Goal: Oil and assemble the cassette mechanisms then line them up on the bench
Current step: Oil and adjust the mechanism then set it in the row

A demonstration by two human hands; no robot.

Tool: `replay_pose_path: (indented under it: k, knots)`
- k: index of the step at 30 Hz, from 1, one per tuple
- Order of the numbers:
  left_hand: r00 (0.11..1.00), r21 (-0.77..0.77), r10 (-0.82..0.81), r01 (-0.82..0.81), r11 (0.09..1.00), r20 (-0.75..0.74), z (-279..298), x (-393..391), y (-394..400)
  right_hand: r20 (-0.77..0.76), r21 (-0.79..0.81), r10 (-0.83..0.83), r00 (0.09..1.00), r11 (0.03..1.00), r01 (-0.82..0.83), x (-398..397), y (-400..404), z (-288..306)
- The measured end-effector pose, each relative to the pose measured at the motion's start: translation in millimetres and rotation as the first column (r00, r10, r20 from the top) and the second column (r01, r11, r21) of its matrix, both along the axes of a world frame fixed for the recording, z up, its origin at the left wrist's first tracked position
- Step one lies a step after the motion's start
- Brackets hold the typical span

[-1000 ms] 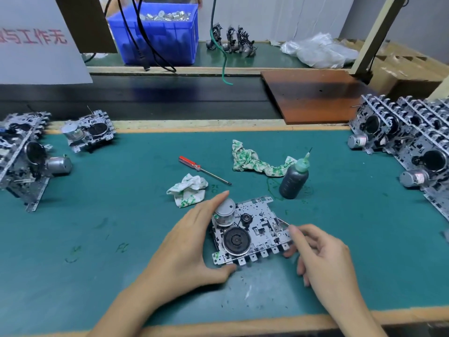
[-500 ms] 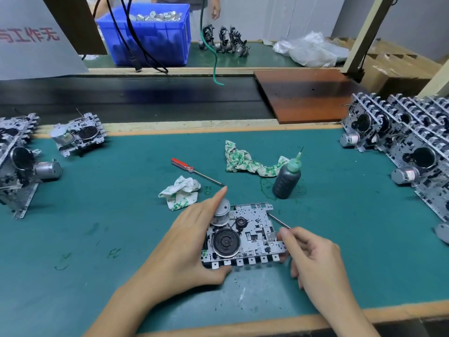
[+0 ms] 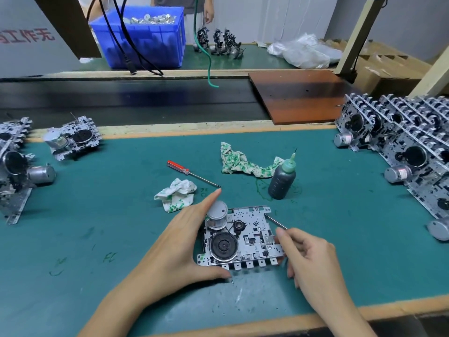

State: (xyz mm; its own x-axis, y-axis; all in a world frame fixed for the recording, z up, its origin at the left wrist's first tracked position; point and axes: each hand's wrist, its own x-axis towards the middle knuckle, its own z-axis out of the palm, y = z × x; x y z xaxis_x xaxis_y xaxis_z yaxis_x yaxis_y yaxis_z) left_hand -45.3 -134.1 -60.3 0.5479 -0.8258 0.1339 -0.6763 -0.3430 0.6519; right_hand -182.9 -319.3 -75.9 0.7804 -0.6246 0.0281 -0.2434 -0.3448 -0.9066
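A silver cassette mechanism (image 3: 252, 235) with a black flywheel and a grey motor lies on the green mat near the front edge. My left hand (image 3: 179, 242) grips its left side, forefinger stretched past the motor and thumb along the front edge. At its right edge, my right hand (image 3: 313, 261) pinches a thin metal rod (image 3: 274, 221) whose tip points at the mechanism's far right corner. A dark oil bottle (image 3: 281, 182) with a green nozzle stands upright just behind.
A red-handled screwdriver (image 3: 184, 170) and two stained rags (image 3: 177, 194) (image 3: 245, 164) lie behind the mechanism. Several mechanisms are rowed at the right (image 3: 401, 142); others sit at the left (image 3: 73, 138). A black conveyor (image 3: 121, 98), brown board (image 3: 298, 96) and blue crate (image 3: 143, 37) are beyond.
The mechanism has been turned from tilted to square with the bench edge. The thin rod in my right hand has come into sight and points at its right corner.
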Motion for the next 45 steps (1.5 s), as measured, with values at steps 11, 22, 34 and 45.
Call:
replay_pose_path:
  k: [11, 22, 34, 45]
  knots:
    - [0.998, 0.075, -0.017, 0.013, 0.997, 0.053, 0, -3, -2, 0.019, -0.021, 0.028, 0.999, 0.999, -0.027, 0, 0, 0]
    - [0.989, 0.095, 0.024, -0.038, 0.995, 0.149, -3, -11, -15, 0.026, -0.032, 0.026, 0.999, 0.999, -0.026, 0, -2, -2]
    - [0.996, 0.086, -0.008, 0.001, 0.996, 0.088, -2, -6, -11, 0.007, -0.033, 0.032, 0.999, 0.999, -0.032, 0, -1, 0]
    - [0.958, 0.173, -0.079, 0.031, 0.984, 0.275, -1, -1, -7, -0.205, -0.237, -0.098, 0.974, 0.970, 0.047, -3, 4, 11]
